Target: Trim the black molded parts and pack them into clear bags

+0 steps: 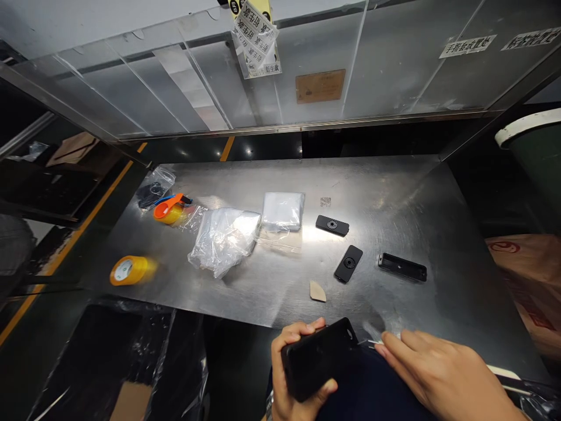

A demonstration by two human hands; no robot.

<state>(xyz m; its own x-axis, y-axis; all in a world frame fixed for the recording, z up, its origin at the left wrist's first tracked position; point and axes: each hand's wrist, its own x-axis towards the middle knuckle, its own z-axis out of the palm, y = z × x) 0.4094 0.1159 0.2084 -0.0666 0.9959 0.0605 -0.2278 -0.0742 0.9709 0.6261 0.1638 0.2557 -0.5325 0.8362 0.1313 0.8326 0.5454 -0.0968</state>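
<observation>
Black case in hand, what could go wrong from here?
Possible slip: the thin metal strip at the right hand sits close to the black case, so it could scratch the case or catch the left hand.

Possible drop: the case is held beyond the edge of the steel table, so a fumble would likely miss the table.

Possible knock: the beige piece lies near that edge and could be swept off.

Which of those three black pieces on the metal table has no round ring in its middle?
The long, narrow black bar, rightmost of the three. The upper black plate and the lower black plate are shorter, and each has a round ring at its centre.
</observation>
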